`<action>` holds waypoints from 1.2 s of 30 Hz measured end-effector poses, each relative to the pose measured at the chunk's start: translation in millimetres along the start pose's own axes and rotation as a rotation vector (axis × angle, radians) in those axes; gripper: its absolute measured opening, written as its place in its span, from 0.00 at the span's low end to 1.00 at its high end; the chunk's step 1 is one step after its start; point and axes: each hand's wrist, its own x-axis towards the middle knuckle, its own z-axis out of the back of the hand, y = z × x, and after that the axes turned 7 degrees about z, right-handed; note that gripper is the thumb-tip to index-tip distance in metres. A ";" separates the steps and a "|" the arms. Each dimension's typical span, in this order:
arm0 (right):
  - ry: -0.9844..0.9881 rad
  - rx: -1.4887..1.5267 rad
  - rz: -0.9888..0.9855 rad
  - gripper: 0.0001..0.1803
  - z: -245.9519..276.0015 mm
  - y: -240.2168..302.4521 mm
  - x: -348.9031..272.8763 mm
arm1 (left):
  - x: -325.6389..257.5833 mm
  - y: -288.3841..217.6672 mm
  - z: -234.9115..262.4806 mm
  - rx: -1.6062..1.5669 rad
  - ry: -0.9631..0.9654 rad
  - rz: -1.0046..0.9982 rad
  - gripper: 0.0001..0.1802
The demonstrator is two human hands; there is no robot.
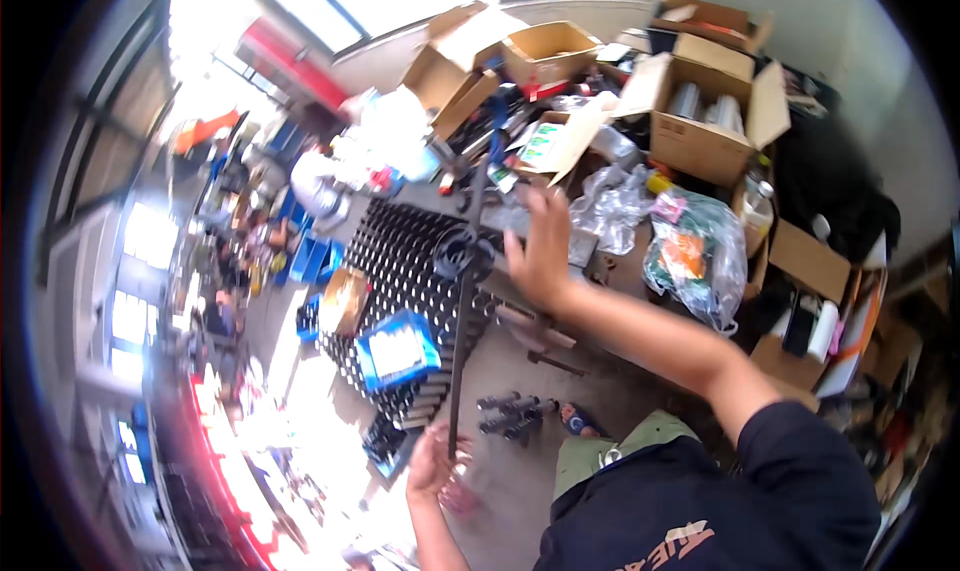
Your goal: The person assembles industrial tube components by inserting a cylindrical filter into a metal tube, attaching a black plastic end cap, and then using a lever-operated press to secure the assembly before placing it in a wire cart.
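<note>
A long dark metal bar (459, 356) runs up the middle of the view, with a round black hub (464, 254) partway along it. At the bar's lower end is my left hand (434, 461), its fingers curled about the tip and somewhat blurred. My right hand (541, 256) is raised to the right of the hub, empty, with fingers apart and not touching the bar. Beneath the bar lies a large stack of black pieces (395, 241) in neat rows. On that stack rests a blue box with a white top (397, 351).
Open cardboard boxes (700, 146) crowd the back right, with plastic bags (695, 261) in front. A smaller brown carton (343, 301) and blue bins (314, 259) are left of the stack. Several dark cylindrical pieces (517, 416) stand near my foot (580, 420).
</note>
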 end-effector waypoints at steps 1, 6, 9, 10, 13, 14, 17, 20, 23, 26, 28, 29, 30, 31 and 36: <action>0.170 -0.011 0.170 0.40 -13.3 -17.9 32.8 | -19.8 -6.6 -15.7 -0.127 0.010 -0.161 0.23; 1.232 -0.417 0.886 0.07 -60.1 -145.1 185.4 | 14.6 -81.4 -165.8 1.049 -0.896 -0.414 0.18; 1.147 -0.493 0.581 0.11 -68.0 -170.2 188.7 | 52.8 -126.7 -210.3 1.240 -0.955 -0.131 0.19; 1.077 -0.451 0.585 0.12 -65.0 -192.3 185.5 | 60.0 -140.5 -222.2 1.211 -0.951 -0.065 0.18; 0.931 -0.438 0.583 0.14 -74.4 -242.7 192.2 | 94.6 -139.2 -230.6 1.307 -1.161 -0.396 0.15; 0.890 -0.421 0.559 0.17 -80.1 -240.8 183.7 | 111.0 -130.2 -214.6 1.364 -1.287 -0.572 0.14; 0.916 -0.507 0.497 0.15 -86.3 -176.6 168.7 | 103.7 -125.3 -187.7 1.423 -1.287 -0.420 0.19; 0.963 -0.580 0.315 0.12 -63.9 -142.8 174.8 | 103.0 -117.9 -182.4 1.521 -1.311 -0.585 0.20; 0.918 -0.720 0.224 0.11 -11.8 -131.7 175.9 | 131.0 -132.2 -141.1 1.628 -1.336 -0.881 0.17; 0.857 -0.801 0.155 0.16 96.5 -83.1 136.6 | 173.1 -171.3 -80.0 1.591 -1.156 -1.374 0.15; 0.820 -0.920 0.184 0.22 124.7 -63.5 102.1 | 190.7 -198.4 -59.2 1.579 -1.112 -1.408 0.15; 0.873 -1.046 0.120 0.24 122.4 -64.6 114.0 | 200.4 -203.7 -67.1 1.558 -1.087 -1.422 0.15; 0.864 -1.070 0.143 0.19 122.4 -66.2 115.9 | 201.5 -198.3 -67.8 1.557 -1.065 -1.408 0.15; 0.850 -1.049 0.172 0.20 124.6 -65.2 110.0 | 203.5 -192.1 -71.3 1.526 -1.136 -1.381 0.16; 0.855 -0.877 0.104 0.14 114.9 -67.0 123.1 | 206.8 -200.3 -77.1 1.419 -1.099 -1.375 0.18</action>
